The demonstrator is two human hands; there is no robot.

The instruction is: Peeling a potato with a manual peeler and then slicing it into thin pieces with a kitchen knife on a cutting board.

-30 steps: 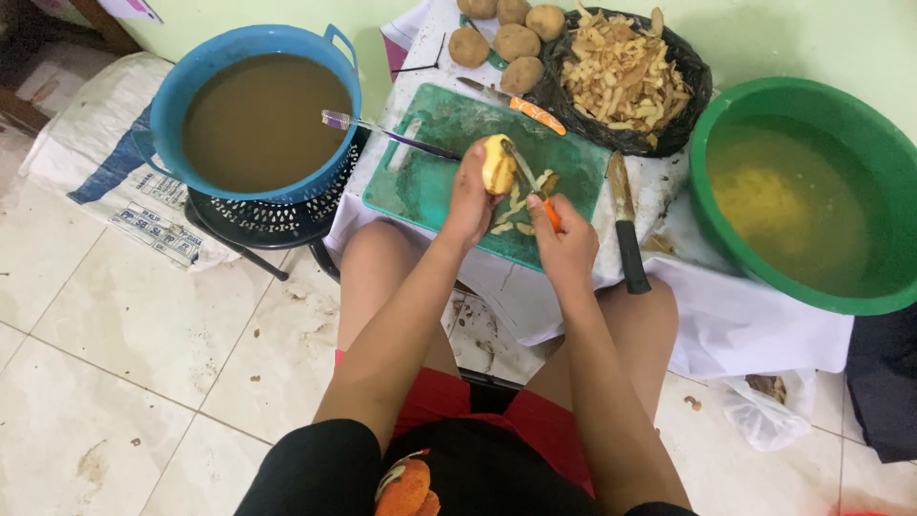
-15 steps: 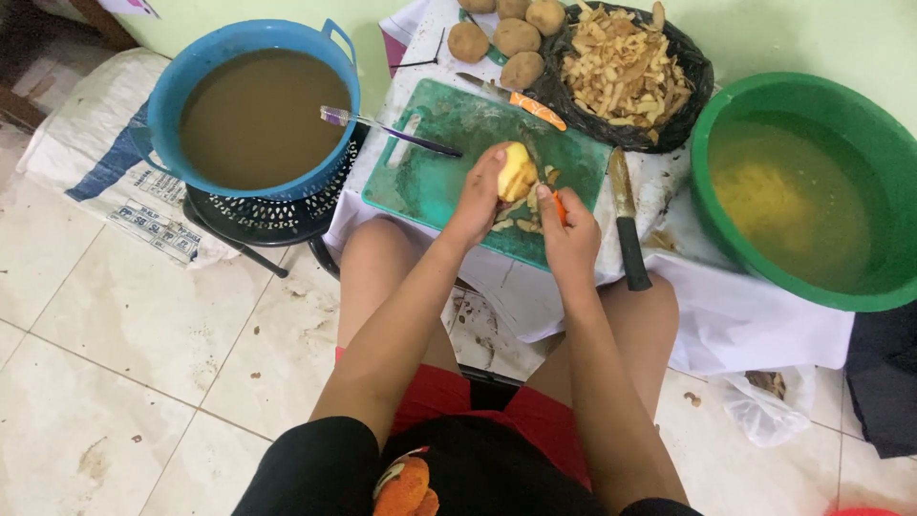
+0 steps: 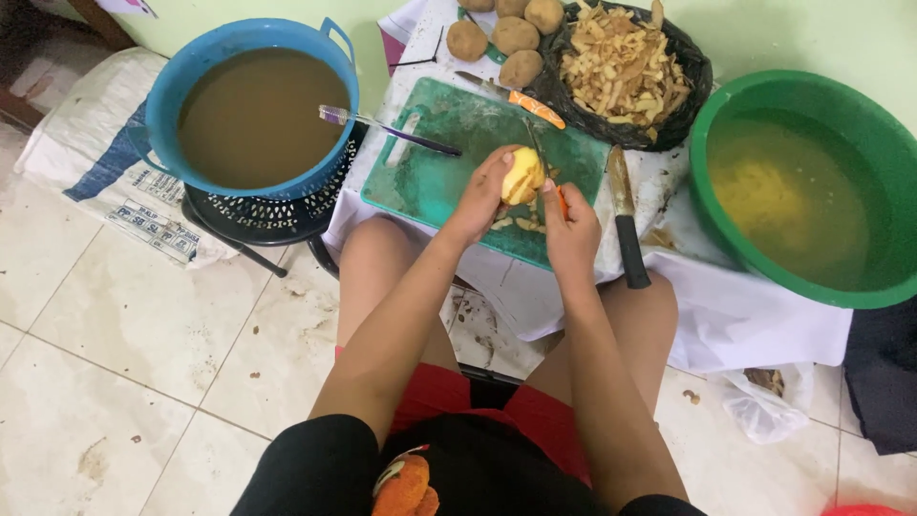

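2 water basins (image 3: 334, 57), black-handled knife (image 3: 626, 225)

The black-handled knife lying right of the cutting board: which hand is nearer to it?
Right. The right hand is just left of the black-handled knife, not touching; the left hand, holding the potato, is farther left.

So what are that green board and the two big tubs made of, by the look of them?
The green board looks like plastic: even colour, moulded handle slot, a dull scuffed face. The blue tub and the green tub also look like plastic, with smooth, slightly glossy rims in one solid colour; the blue tub has moulded handles. All of this is judged by look only.
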